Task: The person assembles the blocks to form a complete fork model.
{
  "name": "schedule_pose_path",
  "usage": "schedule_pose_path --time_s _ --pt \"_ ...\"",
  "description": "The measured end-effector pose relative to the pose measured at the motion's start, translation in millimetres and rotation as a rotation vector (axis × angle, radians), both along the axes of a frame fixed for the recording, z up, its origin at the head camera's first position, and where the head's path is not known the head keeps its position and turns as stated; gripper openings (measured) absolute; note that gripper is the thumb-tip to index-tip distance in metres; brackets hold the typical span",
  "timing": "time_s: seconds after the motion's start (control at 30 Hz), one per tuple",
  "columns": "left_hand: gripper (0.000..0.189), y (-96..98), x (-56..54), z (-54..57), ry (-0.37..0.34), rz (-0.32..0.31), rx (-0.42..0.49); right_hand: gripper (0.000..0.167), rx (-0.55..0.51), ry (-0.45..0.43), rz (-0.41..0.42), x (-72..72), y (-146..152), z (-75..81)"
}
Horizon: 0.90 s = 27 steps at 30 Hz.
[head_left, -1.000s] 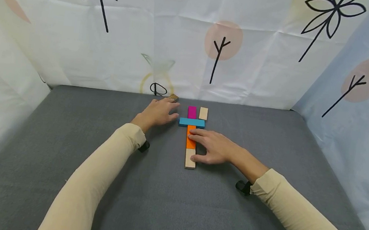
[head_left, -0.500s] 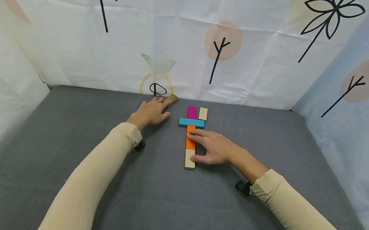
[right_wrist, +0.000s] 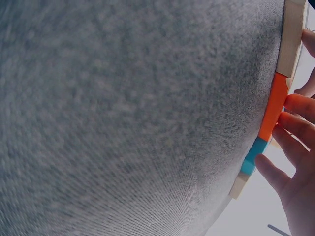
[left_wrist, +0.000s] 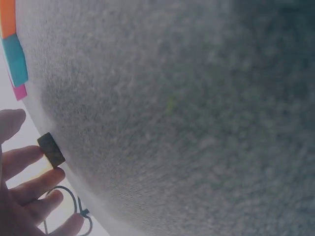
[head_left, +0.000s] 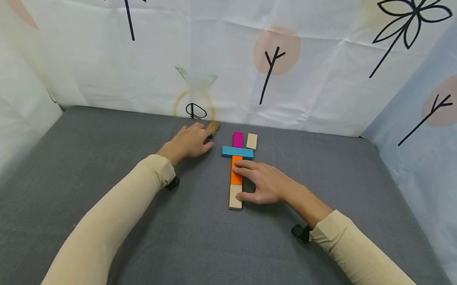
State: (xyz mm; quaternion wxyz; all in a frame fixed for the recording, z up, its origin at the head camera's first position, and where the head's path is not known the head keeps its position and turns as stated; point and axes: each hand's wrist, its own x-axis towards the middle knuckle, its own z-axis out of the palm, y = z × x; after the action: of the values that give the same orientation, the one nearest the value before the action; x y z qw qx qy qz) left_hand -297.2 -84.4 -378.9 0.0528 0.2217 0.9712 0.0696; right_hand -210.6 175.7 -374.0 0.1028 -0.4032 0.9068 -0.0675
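Note:
At the back of the table, my left hand (head_left: 188, 143) touches a brown wooden block (head_left: 213, 127) with its fingertips. The left wrist view shows this block (left_wrist: 51, 150) at the index and middle fingertips, with the thumb apart. My right hand (head_left: 268, 183) rests over a row of flat blocks, fingers spread. Its fingertips are on the orange block (head_left: 235, 174), its thumb at the beige block (head_left: 235, 197) nearest me. Crosswise at the orange block's far end lies a blue block (head_left: 237, 153). Beyond that lie a magenta block (head_left: 238, 139) and a short beige block (head_left: 251, 141), side by side.
A grey cloth covers the table (head_left: 182, 250). White curtains (head_left: 319, 54) with printed plants and leaves hang behind and at both sides, right up to the table's back edge.
My left hand has shifted left, then slightly back right. The brown block at its fingertips has turned to point more toward me. The right hand and the block row have stayed in place.

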Motion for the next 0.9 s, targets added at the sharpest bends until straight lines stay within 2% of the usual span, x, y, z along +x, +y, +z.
schedule_pose_path --time_s 0.33,0.5,0.73,0.9 --pt "0.046 2.4 3.5 -1.0 0.017 -0.058 0.049 0.074 0.005 0.008 -0.005 -0.3 0.2 -2.3" --pt "0.045 1.1 1.5 -0.5 0.034 -0.04 0.068 0.075 0.003 0.003 -0.003 -0.5 -0.5 -0.7" --pt "0.055 0.0 -6.1 -1.1 -0.017 -0.019 0.01 0.075 -0.002 -0.001 0.0 0.2 -0.7 -0.1" --pt "0.058 3.7 -5.1 0.3 -0.035 -0.025 -0.073 0.074 -0.005 -0.007 0.0 -0.2 -0.7 -0.5"
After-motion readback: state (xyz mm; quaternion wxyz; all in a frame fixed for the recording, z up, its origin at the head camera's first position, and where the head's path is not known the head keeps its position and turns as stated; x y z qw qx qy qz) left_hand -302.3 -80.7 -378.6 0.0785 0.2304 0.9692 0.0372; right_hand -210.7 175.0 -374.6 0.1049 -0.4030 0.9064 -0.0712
